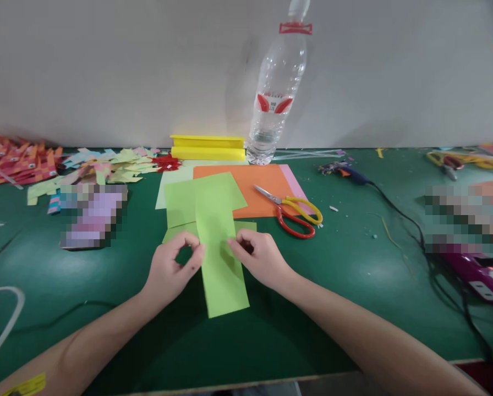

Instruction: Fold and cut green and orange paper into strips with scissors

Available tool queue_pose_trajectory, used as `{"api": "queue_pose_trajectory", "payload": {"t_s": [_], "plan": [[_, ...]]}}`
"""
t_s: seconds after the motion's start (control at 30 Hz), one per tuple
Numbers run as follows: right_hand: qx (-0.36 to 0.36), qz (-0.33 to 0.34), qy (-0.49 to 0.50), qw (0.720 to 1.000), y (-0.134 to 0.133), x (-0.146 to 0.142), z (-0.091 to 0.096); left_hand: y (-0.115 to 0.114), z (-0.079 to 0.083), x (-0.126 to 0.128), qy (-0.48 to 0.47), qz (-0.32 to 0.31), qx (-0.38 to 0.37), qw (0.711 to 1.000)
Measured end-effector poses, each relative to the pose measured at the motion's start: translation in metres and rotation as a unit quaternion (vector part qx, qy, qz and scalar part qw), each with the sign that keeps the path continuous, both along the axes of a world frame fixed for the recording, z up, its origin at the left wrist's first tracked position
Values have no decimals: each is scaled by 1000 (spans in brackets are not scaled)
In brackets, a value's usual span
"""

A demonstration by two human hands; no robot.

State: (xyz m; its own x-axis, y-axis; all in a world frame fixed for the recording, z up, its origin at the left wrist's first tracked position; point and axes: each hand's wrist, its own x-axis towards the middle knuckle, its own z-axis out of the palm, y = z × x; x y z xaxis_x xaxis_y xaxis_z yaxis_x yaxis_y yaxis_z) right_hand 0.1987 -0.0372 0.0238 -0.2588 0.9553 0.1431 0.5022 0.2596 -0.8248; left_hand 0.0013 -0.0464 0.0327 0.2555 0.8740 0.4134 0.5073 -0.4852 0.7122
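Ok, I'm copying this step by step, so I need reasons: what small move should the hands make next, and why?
Perhaps bring the long edges of the green strip together: the left hand and right hand hold it at opposite long sides, I see no crease along it, and the scissors lie apart from both hands.

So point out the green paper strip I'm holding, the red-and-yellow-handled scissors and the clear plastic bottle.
Green paper strip [219, 252], head view: its middle.
Scissors [274, 198], head view: blades, near handles.
Clear plastic bottle [274, 103], head view: label.
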Motion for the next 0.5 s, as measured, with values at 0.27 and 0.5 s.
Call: {"api": "queue_pose_trajectory", "payload": {"t_s": [0.27,0.5], "plan": [[57,68,23,996,-8,-1,-2,-4,-17,6,68,-73,-95,990],[221,154,14,963,-9,-1,1,-2,-12,5,12,-121,-149,981]]}}
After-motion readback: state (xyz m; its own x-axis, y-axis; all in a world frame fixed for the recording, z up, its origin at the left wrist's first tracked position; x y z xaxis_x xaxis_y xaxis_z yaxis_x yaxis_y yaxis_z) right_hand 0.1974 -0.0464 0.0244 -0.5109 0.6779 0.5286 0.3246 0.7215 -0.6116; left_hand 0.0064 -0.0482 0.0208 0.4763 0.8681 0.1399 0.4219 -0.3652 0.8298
